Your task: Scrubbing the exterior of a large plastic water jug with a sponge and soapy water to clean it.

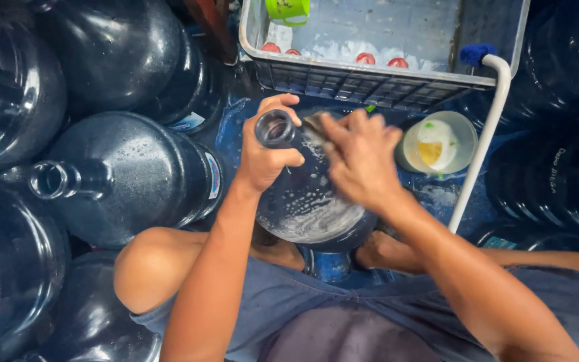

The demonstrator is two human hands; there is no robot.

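A large dark blue water jug point(306, 208) stands between my knees, its shoulder streaked with soap foam. My left hand point(266, 157) is closed around the jug's neck, just below its open mouth point(275, 127). Against the jug's shoulder to the right of the neck, my right hand point(362, 161) presses a dark scrubbing pad point(316, 124); only the pad's edge shows past my fingers.
More blue jugs crowd the left side point(129, 177) and the right side point(557, 181). A grey plastic crate point(370, 84) with foam and red caps sits ahead. A white tub point(460, 134) of soap and a white pipe point(480, 154) are at right.
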